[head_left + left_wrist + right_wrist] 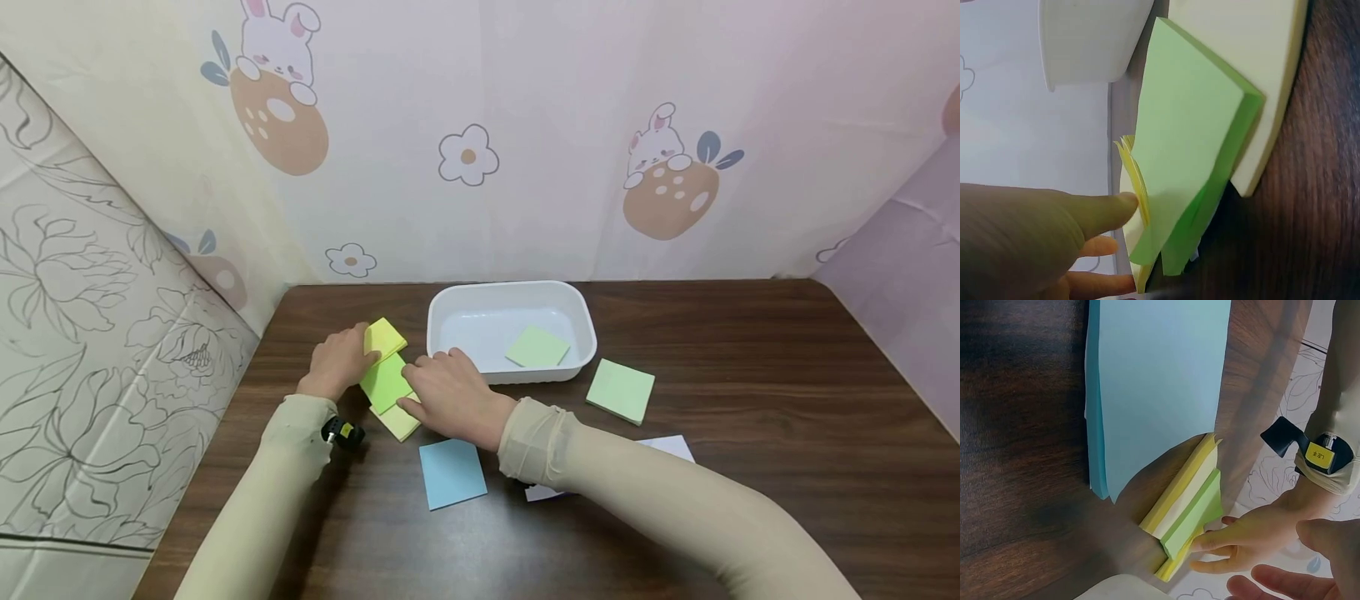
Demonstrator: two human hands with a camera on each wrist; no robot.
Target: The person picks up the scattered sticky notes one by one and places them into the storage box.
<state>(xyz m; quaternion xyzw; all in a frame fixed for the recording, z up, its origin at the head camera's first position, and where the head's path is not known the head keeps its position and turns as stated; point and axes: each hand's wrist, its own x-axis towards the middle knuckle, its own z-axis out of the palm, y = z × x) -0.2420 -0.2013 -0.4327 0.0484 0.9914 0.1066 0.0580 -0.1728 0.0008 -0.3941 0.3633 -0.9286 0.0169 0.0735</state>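
My left hand [337,362] pinches a yellow sticky-note pad [385,339], thumb on its near face and fingers behind it in the left wrist view. Against that pad lies a bright green pad [1191,119], overlapping a pale yellow pad [397,419] on the table. Just right of these pads hovers my right hand [457,400]. Its fingers [1291,584] look loosely bent, with nothing between them, in the right wrist view. Nearer to me lies a blue pad [452,473], below the right hand.
A white plastic tray [525,377] stands by the back wall with a pale green pad [538,348] inside. Another pale green pad [621,390] lies right of it. White paper [670,447] is partly hidden under my right forearm. Patterned cloth hangs behind and at the sides.
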